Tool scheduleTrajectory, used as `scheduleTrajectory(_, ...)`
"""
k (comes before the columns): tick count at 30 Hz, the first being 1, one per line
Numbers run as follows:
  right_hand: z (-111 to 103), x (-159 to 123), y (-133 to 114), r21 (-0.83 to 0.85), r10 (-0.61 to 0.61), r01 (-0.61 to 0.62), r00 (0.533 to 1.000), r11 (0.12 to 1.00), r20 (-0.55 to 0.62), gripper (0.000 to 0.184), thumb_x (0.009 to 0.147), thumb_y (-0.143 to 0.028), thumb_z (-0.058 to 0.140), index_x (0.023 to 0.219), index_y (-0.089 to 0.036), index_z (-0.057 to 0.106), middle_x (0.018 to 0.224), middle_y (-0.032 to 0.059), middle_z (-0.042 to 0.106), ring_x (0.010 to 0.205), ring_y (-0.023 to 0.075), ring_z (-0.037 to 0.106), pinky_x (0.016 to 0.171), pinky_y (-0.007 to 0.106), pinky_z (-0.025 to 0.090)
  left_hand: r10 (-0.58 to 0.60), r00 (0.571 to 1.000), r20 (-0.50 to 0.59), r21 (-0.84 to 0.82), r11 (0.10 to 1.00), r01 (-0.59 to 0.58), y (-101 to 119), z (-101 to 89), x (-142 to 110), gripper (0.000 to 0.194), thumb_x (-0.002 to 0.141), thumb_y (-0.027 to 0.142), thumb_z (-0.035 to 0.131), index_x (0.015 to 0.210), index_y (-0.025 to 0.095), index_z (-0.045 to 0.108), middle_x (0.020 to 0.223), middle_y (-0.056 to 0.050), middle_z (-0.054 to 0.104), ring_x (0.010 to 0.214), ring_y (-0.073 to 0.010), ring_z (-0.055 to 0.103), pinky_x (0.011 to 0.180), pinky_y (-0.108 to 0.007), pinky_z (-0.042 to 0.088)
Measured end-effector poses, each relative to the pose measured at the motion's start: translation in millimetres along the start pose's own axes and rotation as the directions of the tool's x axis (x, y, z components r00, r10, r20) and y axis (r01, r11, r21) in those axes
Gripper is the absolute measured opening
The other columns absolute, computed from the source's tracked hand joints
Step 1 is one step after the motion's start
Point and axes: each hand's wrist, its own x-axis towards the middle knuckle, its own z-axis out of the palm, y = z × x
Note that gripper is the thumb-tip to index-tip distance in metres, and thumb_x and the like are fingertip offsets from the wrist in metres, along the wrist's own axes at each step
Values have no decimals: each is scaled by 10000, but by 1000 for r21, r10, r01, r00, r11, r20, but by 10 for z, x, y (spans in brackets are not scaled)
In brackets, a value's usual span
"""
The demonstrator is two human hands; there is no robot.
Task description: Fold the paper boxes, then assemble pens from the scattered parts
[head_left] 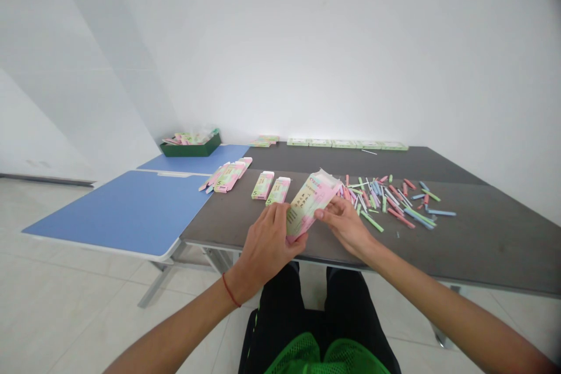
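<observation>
My left hand grips the lower end of a small pastel pink-and-green cardboard box, tilted with its open flap end up to the right. Pinching the same box at its side is my right hand. Both hands hover over the near edge of the dark grey table. Just right of the box lies a scatter of several coloured chalk sticks in pink, green, blue and white.
Two closed boxes lie flat left of my hands, with a fanned stack of more boxes beyond. A blue table adjoins on the left, holding a green tray. Flat packs line the far edge by the white wall.
</observation>
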Motion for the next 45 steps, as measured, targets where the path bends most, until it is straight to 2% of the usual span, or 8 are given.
scheduleTrajectory(14, 145, -56, -92, 51, 68, -62, 991, 997, -113, 274, 740, -296, 895, 979, -218, 785, 1057, 71, 815, 984, 262, 766, 926, 422, 613, -11, 1000, 24, 45, 999, 10, -67, 11, -26, 560, 870, 507, 726, 1279, 222, 472, 1197, -109, 647, 1085, -322, 645, 853, -429, 561)
scheduleTrajectory(18, 86, -49, -161, 65, 100, -95, 992, 993, -76, 245, 753, -263, 858, 977, -218, 771, 1082, 73, 809, 1037, 275, 753, 956, 456, 601, -43, 998, 44, -181, 982, 50, -179, -93, 5, 426, 1011, 508, 539, 1315, 211, 503, 1184, -103, 697, 1041, -271, 685, 870, -390, 552)
scheduleTrajectory(22, 34, -35, -215, 132, 176, -177, 984, 975, 23, 266, 738, -196, 809, 1000, -210, 766, 1108, 78, 803, 1141, 295, 715, 993, 472, 579, -19, 974, 224, -514, 847, 135, -273, -152, 17, 362, 1074, 443, 426, 1165, 181, 659, 989, -64, 743, 866, -194, 705, 708, -269, 538)
scheduleTrajectory(25, 29, -20, -205, 173, 202, -207, 978, 963, 43, 310, 728, -184, 795, 1035, -209, 762, 1150, 84, 792, 1175, 302, 698, 1018, 477, 561, 10, 950, 311, -564, 807, 176, -243, -145, -13, 356, 1052, 428, 487, 1086, 166, 725, 886, -49, 754, 747, -175, 689, 610, -238, 501)
scheduleTrajectory(29, 39, -33, -134, 153, 194, -194, 981, 969, 16, 308, 803, -265, 803, 1101, -219, 745, 1184, 78, 779, 1181, 279, 693, 1025, 448, 558, -66, 969, 237, -544, 817, 189, -158, -120, -55, 271, 1005, 386, 577, 982, 170, 738, 861, -41, 775, 702, -166, 701, 638, -243, 528)
scheduleTrajectory(34, 99, -108, -79, 61, 235, -237, 972, 970, 27, 397, 799, -394, 857, 1128, -215, 726, 1176, 79, 780, 1108, 253, 722, 1019, 427, 568, -73, 996, 60, -301, 950, 88, -89, -76, -119, 242, 962, 387, 639, 833, 192, 700, 729, -7, 735, 654, -152, 677, 645, -258, 495)
scheduleTrajectory(37, 125, -124, -98, 23, 254, -256, 966, 966, 52, 473, 724, -320, 919, 1143, -212, 727, 1195, 90, 775, 1079, 254, 736, 1021, 428, 569, 76, 995, -64, 4, 997, -76, -37, -54, -182, 247, 959, 373, 638, 784, 202, 663, 667, -1, 688, 625, -157, 643, 597, -281, 427)
scheduleTrajectory(45, 44, -119, -209, 39, 215, -230, 949, 972, 233, 700, 703, -215, 912, 1350, -251, 648, 1219, 77, 756, 1103, 244, 727, 991, 394, 580, 438, 888, -137, 428, 835, -345, 38, -87, -286, 144, 975, 339, 642, 902, 215, 654, 660, 9, 645, 579, -161, 591, 540, -347, 369)
